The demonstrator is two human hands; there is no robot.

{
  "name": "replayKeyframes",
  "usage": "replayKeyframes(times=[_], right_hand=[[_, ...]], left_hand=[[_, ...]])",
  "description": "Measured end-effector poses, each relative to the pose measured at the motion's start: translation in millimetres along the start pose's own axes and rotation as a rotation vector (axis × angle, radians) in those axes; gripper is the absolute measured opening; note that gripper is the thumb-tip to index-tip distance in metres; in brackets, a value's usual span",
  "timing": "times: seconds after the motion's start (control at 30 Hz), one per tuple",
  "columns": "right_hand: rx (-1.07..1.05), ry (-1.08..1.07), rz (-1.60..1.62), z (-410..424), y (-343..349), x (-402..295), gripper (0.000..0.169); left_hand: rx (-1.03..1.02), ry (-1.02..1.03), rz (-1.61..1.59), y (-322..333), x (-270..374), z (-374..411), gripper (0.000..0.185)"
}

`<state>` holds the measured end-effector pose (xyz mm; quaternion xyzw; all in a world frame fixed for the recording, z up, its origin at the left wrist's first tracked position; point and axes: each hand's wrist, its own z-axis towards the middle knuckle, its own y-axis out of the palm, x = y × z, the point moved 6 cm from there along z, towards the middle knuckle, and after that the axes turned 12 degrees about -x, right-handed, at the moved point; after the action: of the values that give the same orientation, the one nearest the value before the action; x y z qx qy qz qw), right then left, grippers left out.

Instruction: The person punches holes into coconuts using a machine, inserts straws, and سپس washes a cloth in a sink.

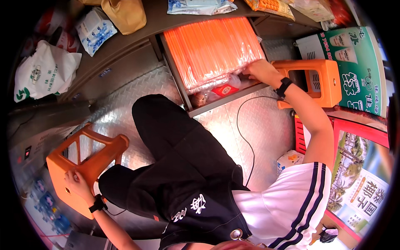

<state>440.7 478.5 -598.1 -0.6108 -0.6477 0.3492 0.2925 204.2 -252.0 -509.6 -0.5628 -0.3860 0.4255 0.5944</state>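
An open drawer (215, 106) in front of me holds a large clear-plastic pack of thin orange straws (215, 50). At the pack's near right corner is my right hand (261, 72), reaching over the drawer's side. Its fingertips are partly hidden, so whether they grip the plastic is unclear. Below the pack's near edge lie a red packet (225, 90) and other clear plastic wrapping. Off to the left, my left hand (76, 184) rests on the seat of an orange plastic stool (59, 168), its fingers loosely curled.
Another orange stool (325, 82) stands right of the drawer. A thin black cable (239, 125) runs across the metal tread-plate floor (265, 140). Bags, including a white plastic bag (47, 72) and a brown paper bag (125, 17), sit on the counter (150, 25). Bottled water packs (50, 203) stand lower left.
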Motion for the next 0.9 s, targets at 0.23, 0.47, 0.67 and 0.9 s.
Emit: replayKeyframes(times=[0.23,0.47,0.67,0.9], right_hand=[[0.188,-0.062,0.101,-5,9,18,0.007],[0.205,0.113,0.271,0,17,16,0.001],[0.118,0.173,0.114,20,21,10,0.005],[0.149,0.156,0.763,4,28,42,0.007]], left_hand=[[0.014,-0.002,0.049,6,-9,4,0.013],[0.023,0.008,0.051,4,-3,3,0.013],[0.033,0.016,0.037,0,1,2,0.014],[0.042,0.032,0.036,4,-1,5,0.015]])
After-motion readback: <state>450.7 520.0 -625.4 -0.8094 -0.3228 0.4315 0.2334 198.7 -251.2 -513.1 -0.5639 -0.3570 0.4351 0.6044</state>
